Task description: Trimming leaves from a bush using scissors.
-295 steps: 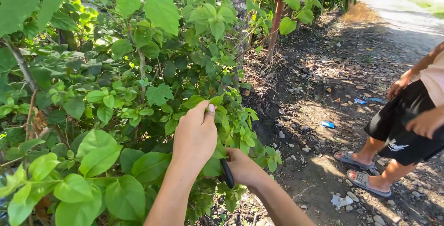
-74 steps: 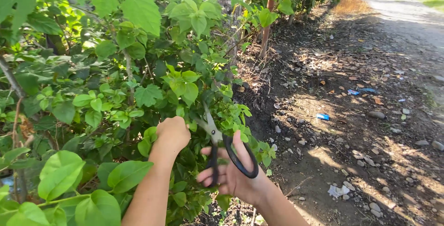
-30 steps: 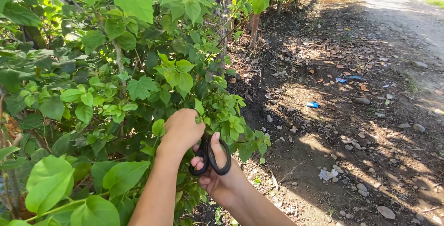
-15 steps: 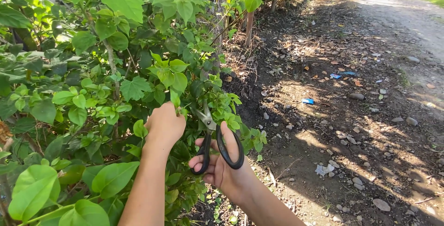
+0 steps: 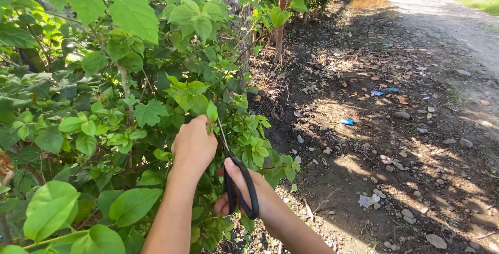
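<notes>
My left hand (image 5: pixel 195 145) pinches a leafy sprig (image 5: pixel 210 112) mid-frame; my right hand (image 5: pixel 249 194) grips black scissors (image 5: pixel 238 181), blades together. Bare dirt (image 5: pixel 364 171) lies open at right.

Two hands (image 5: pixel 193 147) – one scissors (image 5: pixel 236 184) – one bush (image 5: pixel 104 87).

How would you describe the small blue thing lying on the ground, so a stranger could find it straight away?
Start at the leafy green bush filling the left side, then look right across the shaded dirt ground. Past the bush's edge lies a small bright blue scrap of litter among grey stones. Its vivid blue stands out against brown leaves and a crumpled white scrap nearer the camera.
</notes>
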